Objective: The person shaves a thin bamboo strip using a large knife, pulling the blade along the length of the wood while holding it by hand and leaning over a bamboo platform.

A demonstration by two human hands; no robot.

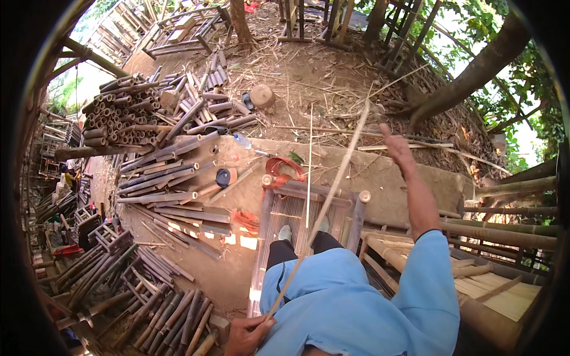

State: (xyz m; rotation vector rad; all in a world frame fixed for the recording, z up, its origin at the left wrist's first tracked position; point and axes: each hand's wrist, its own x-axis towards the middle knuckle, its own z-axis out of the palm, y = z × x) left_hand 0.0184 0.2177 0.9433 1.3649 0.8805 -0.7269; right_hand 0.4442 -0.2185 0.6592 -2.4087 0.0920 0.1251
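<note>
A long, pale bamboo strip (338, 190) slants across the front of my blue shirt, from the lower middle up to the far right. Its near end is in my left hand (246, 335), closed around it beside my hip. My right arm reaches far out to the right. At its end, my right hand (399, 151) is beside the strip's far part, with a visible gap between them. One digit points up; the other fingers are blurred and turned away. A second thin strip (309, 172) lies across the bamboo bench (285, 207) where my feet rest.
Cut bamboo poles (124, 115) are stacked at the far left, with more poles (172, 314) near left. An orange strap coil (285, 169), a dark cap (225, 177) and a plastic bottle (242, 141) lie ahead. A bamboo frame (504, 234) stands right; a tree trunk (475, 77) leans beyond.
</note>
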